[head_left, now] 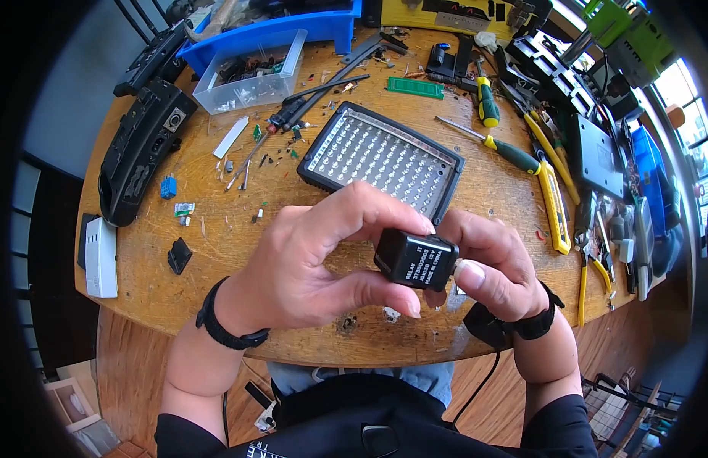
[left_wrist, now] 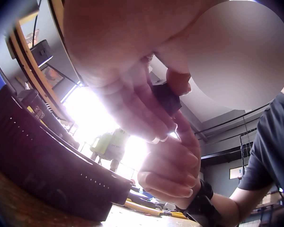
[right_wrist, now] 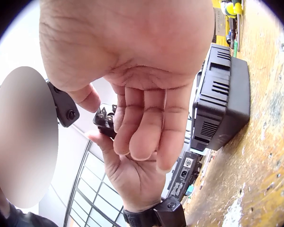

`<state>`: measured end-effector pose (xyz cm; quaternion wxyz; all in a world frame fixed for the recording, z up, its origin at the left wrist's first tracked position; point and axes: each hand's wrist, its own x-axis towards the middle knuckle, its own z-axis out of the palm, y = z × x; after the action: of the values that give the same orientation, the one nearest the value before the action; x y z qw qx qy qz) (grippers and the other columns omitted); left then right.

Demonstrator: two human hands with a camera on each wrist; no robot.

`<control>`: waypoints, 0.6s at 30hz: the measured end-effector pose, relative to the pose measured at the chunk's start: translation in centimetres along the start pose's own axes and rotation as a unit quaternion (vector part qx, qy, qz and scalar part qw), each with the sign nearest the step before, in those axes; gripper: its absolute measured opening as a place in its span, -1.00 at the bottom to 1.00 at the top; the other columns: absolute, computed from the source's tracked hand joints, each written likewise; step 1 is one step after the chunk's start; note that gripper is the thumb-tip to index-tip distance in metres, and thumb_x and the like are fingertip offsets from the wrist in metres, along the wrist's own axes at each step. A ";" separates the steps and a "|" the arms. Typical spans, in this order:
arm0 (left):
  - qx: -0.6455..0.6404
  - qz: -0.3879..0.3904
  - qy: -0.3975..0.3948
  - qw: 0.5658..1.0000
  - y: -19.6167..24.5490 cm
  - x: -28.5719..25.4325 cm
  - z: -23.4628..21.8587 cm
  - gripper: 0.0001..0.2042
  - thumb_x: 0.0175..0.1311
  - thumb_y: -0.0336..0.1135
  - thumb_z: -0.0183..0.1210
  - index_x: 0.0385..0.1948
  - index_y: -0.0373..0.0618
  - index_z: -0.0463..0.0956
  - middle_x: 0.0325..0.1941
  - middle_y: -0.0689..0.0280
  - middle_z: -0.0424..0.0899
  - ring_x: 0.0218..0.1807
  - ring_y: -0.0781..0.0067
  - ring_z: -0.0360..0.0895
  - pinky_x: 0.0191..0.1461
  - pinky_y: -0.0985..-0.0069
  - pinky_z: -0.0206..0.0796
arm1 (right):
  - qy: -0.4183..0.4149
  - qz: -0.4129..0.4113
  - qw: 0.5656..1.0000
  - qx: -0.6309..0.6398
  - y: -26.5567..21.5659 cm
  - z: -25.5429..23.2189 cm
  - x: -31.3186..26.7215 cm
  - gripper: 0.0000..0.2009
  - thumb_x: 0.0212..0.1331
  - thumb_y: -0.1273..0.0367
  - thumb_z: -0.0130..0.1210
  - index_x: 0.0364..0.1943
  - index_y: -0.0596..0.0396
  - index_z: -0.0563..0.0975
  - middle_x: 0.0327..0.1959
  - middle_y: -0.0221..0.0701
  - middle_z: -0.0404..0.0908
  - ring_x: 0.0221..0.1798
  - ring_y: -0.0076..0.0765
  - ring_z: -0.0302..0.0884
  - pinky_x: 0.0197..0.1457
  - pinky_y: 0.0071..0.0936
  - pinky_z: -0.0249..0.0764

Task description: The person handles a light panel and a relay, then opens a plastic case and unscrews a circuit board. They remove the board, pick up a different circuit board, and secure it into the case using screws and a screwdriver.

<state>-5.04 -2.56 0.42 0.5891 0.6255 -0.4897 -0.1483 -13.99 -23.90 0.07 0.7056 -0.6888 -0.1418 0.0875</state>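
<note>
Over one wooden table point(head_left: 151, 263), left grip point(head_left: 308, 256) and right grip point(head_left: 500, 263) hold one relay point(head_left: 416, 259).

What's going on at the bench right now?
A person is holding a small black relay in both hands above the wooden workbench. The left hand pinches it between thumb and fingers, while the right hand holds its other end. Its printed label, reading "RELAY" and "12V", faces the head camera; the right wrist view shows its metal terminals. An LED panel lies just beyond the hands, and a screwdriver lies to its right.
</note>
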 end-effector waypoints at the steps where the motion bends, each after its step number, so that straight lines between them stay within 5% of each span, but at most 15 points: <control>1: 0.018 0.001 -0.010 1.000 0.0 0.0 0.0 -0.41 -0.08 -0.09 0.45 -0.05 -0.23 0.43 -0.12 0.22 0.64 -0.08 0.47 0.63 0.01 0.55 0.44 | -0.007 0.001 1.000 -0.003 -0.1 0.0 0.0 -0.67 0.31 0.16 0.02 -0.37 0.19 0.42 -0.58 -0.37 0.54 -0.46 -0.47 0.53 -0.37 -0.51 0.38; 4: 0.010 0.004 0.028 1.000 -0.1 0.1 0.4 -0.57 -0.01 -0.16 0.41 -0.14 -0.15 0.52 -0.26 0.29 0.67 -0.23 0.44 0.68 -0.09 0.49 0.55 | -0.022 -0.001 0.999 -0.044 -0.4 -0.2 0.0 -0.67 0.33 0.16 0.00 -0.36 0.20 0.42 -0.56 -0.34 0.56 -0.44 -0.44 0.55 -0.36 -0.50 0.39; 18: 0.021 0.031 0.056 0.998 -0.5 0.1 0.8 -0.57 -0.04 -0.21 0.46 -0.15 -0.17 0.53 -0.23 0.26 0.68 -0.25 0.45 0.68 -0.15 0.53 0.56 | -0.021 -0.008 0.999 -0.048 -0.4 -0.3 0.1 -0.69 0.34 0.19 -0.02 -0.34 0.20 0.42 -0.55 -0.35 0.56 -0.44 -0.44 0.56 -0.35 -0.51 0.42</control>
<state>-5.37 -3.23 -0.14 0.6069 0.6294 -0.4781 -0.0838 -13.79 -24.17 0.52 0.6696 -0.7184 -0.1660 0.0890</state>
